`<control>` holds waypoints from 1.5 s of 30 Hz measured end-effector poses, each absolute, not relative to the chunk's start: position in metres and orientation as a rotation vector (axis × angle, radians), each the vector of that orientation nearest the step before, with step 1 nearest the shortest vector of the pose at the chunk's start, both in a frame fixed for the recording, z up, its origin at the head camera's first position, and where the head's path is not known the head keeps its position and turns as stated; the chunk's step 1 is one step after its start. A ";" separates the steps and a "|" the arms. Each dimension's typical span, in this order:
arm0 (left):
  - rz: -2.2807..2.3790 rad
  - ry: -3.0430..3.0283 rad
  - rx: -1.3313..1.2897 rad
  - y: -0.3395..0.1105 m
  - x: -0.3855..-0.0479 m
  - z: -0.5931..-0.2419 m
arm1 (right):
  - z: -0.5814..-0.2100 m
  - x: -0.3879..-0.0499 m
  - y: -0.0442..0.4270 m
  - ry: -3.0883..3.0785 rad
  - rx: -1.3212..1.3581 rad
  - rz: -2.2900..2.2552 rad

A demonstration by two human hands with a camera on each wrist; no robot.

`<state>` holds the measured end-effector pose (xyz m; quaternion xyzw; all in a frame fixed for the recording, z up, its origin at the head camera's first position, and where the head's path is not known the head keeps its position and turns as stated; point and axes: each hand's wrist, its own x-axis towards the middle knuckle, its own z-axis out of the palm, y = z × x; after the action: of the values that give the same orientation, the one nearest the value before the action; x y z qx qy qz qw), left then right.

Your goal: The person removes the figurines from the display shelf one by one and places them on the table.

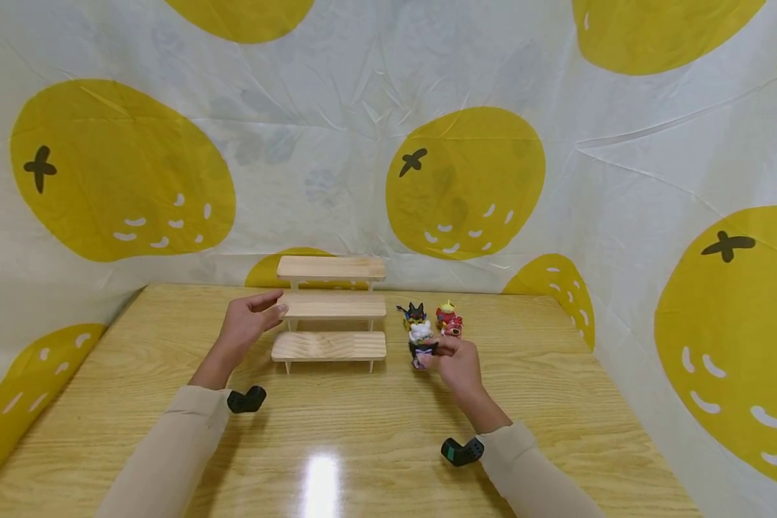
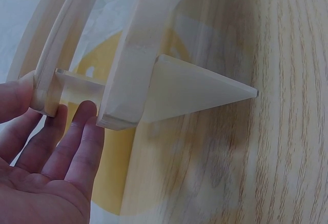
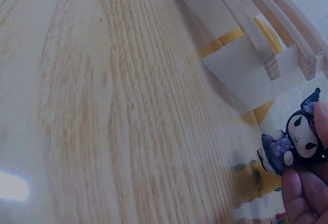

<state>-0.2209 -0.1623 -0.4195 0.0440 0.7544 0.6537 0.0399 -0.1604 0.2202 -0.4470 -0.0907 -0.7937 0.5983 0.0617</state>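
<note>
A three-tier wooden display stand stands on the table near the back curtain. My left hand pinches the left end of its middle tier, and in the left wrist view the thumb lies on one face of the board with fingers behind it. To the right of the stand, my right hand holds a small figurine with a black hood, white face and purple details. Close behind it are a white-headed figurine and a dark pointed-eared figurine, partly covered.
Two red figurines, one with a yellow top and one with a pinkish-red head, stand just beyond my right hand. The wood-grain table meets a white curtain printed with yellow fruit at the back and sides.
</note>
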 end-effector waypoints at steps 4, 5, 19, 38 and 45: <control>1.997 2.313 0.135 -0.162 -0.221 -0.420 | -0.450 -0.161 0.220 -2.398 -0.281 1.809; 1.996 2.314 0.138 -0.162 -0.220 -0.420 | -0.451 -0.161 0.220 -2.393 -0.282 1.813; 2.009 2.323 0.146 -0.163 -0.222 -0.420 | -0.454 -0.163 0.218 -2.370 -0.318 1.836; 2.012 2.305 0.144 -0.163 -0.221 -0.421 | -0.457 -0.162 0.218 -2.385 -0.343 1.816; 2.008 2.304 0.150 -0.163 -0.220 -0.419 | -0.457 -0.161 0.218 -2.390 -0.350 1.804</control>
<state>-0.2196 -0.1628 -0.4193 0.0491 0.7523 0.6558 0.0408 -0.1610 0.2178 -0.4571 -0.1159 -0.7911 0.5973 0.0632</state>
